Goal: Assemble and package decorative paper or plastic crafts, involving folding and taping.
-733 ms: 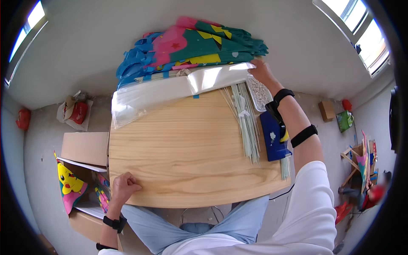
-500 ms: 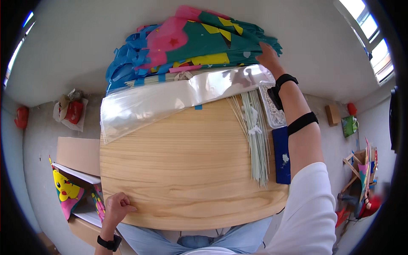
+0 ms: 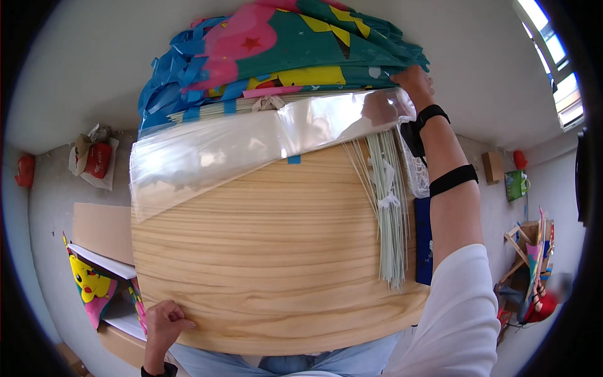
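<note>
Across the far side of the table lies a thick pile of printed kite fabric [image 3: 301, 44], green, pink and yellow, with blue strips bunched at its left end. My right hand [image 3: 414, 85] is at the pile's right end, its fingers closed on the fabric edge and partly hidden. In front of the pile, long clear plastic sleeves [image 3: 213, 147] lie at a slant. My left hand [image 3: 167, 320] rests at the table's near left edge, fingers curled in and holding nothing that I can see. A bundle of thin pale rods [image 3: 391, 232], tied with white, lies below my right forearm's left side.
A clear tray of small white parts [image 3: 414, 169] and a dark blue box [image 3: 423, 245] sit along the right of the wooden table [image 3: 264, 251]. An open cardboard box [image 3: 103, 229] with printed fabric stands at left. Another person [image 3: 540, 301] is far right.
My view has shifted, so the table appears larger and lower. My right hand has turned and closed at the pile's right end. The left hand stays curled by the table edge.
</note>
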The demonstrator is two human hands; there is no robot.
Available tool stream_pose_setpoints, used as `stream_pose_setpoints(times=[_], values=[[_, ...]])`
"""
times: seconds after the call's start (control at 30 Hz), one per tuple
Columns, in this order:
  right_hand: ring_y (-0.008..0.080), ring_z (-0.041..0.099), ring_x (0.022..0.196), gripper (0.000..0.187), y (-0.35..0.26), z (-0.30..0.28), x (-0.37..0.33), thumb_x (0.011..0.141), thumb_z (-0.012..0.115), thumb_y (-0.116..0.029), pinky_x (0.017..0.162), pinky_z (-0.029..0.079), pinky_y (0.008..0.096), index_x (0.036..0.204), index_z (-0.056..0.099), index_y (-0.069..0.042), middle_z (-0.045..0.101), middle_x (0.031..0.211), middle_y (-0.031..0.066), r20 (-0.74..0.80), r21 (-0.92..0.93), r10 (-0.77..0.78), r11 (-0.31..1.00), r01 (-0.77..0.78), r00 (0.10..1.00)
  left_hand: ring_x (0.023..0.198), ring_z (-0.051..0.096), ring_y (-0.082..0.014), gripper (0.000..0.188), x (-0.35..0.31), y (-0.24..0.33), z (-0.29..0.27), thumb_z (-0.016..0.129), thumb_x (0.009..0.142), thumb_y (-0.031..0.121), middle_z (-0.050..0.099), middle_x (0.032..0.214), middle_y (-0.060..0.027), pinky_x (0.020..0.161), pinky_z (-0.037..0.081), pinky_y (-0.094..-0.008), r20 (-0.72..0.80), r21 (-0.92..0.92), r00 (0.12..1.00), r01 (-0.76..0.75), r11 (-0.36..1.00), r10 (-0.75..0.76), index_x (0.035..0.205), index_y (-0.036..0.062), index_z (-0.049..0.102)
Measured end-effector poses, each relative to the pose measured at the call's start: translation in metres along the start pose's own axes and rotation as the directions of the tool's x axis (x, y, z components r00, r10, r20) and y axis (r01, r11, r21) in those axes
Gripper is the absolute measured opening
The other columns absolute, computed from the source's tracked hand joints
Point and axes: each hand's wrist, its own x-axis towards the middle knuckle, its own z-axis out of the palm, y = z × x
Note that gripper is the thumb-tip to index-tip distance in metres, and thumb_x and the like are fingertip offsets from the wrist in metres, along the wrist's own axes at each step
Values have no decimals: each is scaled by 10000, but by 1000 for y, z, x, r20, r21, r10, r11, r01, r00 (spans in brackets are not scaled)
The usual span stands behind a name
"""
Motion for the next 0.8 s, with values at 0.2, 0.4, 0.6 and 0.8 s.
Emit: stream_pose_setpoints(times=[0.2,0.4,0.6,0.8], values=[[311,574,1210,524,-5,-35,37,819,802,-381,977,453,472,1244,686,-96,650,1306,116,-44,41,-90,995,92,995,551,574,-103,318,-2,10,-3,908,523,6,608,598,-38,507,458,-258,-22,16,999,-40,999,40,663,19,622],[196,622,1031,257,8,-126,1,936,714,-318,805,589,357,1156,725,-185,647,1129,41,-117,594,-509,652,471,853,545,563,-110,316,-7,10,-2,910,529,22,611,602,-43,516,463,-267,-47,-4,997,-63,998,63,666,23,625],[203,660,947,207,-8,-182,-34,956,693,-284,716,607,326,1081,744,-126,669,1088,54,-21,712,-248,677,189,968,559,566,-126,331,-5,-4,-1,928,542,98,609,607,-39,543,476,-277,-49,58,982,-178,982,181,696,34,643],[378,733,840,416,13,-142,-79,790,810,-213,575,616,454,1103,701,38,712,1070,233,99,192,-173,970,152,980,598,585,-139,341,-6,-15,1,935,551,132,626,643,-43,575,497,-291,-59,53,968,-241,969,244,719,38,653]])
